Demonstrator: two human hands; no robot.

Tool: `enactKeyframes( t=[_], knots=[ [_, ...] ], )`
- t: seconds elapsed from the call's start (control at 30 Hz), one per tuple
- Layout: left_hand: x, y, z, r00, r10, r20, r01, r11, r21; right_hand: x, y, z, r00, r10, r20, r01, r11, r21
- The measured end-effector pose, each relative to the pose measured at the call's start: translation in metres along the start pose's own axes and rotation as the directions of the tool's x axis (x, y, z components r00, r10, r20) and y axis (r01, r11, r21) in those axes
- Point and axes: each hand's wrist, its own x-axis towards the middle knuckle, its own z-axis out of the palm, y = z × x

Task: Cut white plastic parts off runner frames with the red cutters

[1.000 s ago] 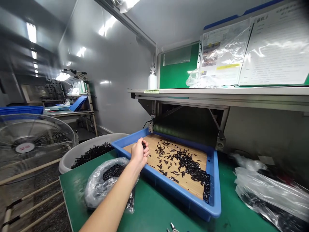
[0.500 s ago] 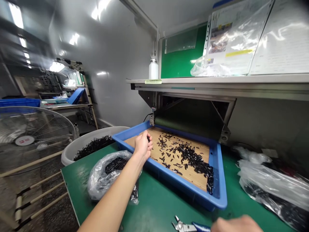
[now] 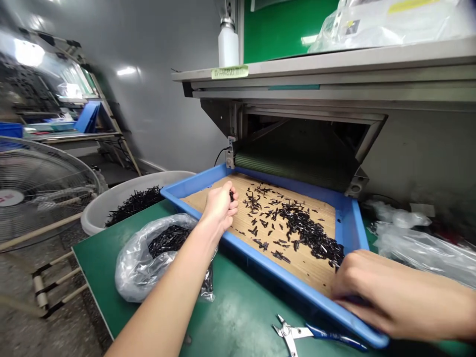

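My left hand (image 3: 220,206) is closed over the left part of the blue tray (image 3: 277,270), with small black plastic pieces showing between its fingers. Loose black pieces (image 3: 308,228) are scattered and heaped on the cardboard (image 3: 238,222) lining the tray. At the tray's near right corner is my right hand (image 3: 366,290), curled over the rim beside the heap; its fingertips are hidden and slightly blurred. Blue-handled cutters (image 3: 297,331) lie with jaws apart on the green table, just below that hand. Left of the tray stands an open clear plastic bag (image 3: 130,267) filled with black pieces.
A white tub (image 3: 92,210) of black pieces stands beyond the table's left edge, near a floor fan (image 3: 44,183). Behind the tray is a conveyor belt (image 3: 293,166) under a shelf (image 3: 316,67) holding a white bottle (image 3: 228,45). Plastic bags (image 3: 416,243) lie at right.
My right hand has moved from beside the cutters up to the tray's right corner. The cutters now lie free on the table. My left hand stays closed over the tray; the view has shifted closer.
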Motion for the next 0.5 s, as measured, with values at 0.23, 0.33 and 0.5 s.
enactKeyframes(
  t=[0.23,0.33,0.5],
  knots=[
    [0.006,-0.003,0.0,0.999,-0.034,-0.003,0.034,0.999,-0.024,0.104,0.026,-0.016,0.996,-0.089,0.006,0.089,0.996,0.001],
    [0.007,-0.005,-0.001,1.0,-0.03,-0.001,0.03,1.0,-0.007,0.144,0.026,-0.018,0.98,-0.195,0.038,0.193,0.979,0.059],
    [0.005,-0.005,0.002,0.999,-0.04,-0.027,0.04,0.999,-0.004,0.157,0.019,0.003,0.963,-0.269,0.006,0.269,0.963,-0.022]
  ],
)
